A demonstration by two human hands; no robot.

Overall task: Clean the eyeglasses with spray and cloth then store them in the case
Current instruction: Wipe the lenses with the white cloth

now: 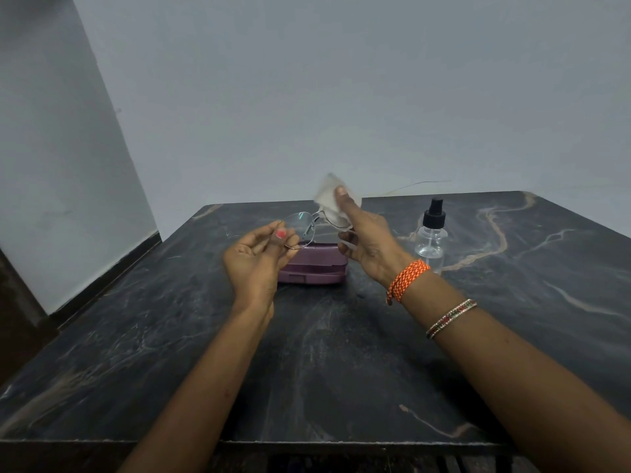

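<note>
While the left hand (254,259) pinches the eyeglasses (302,230), the right hand (367,238) grips the cloth (327,196) above the closed case (312,269).

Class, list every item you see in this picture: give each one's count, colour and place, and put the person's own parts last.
eyeglasses: one, thin metal frame with clear lenses, held up above the case between both hands
cloth: one, white, wrapped over one lens
case: one, purple, shut, on the table behind the hands
spray bottle: one, clear with black top, upright, right of the case
table: one, dark marble with pale veins
wall: grey, behind the table
thread band: one, orange, right wrist
bangle: one, multicoloured, right forearm
left hand: pinches the frame
right hand: grips the cloth
</note>
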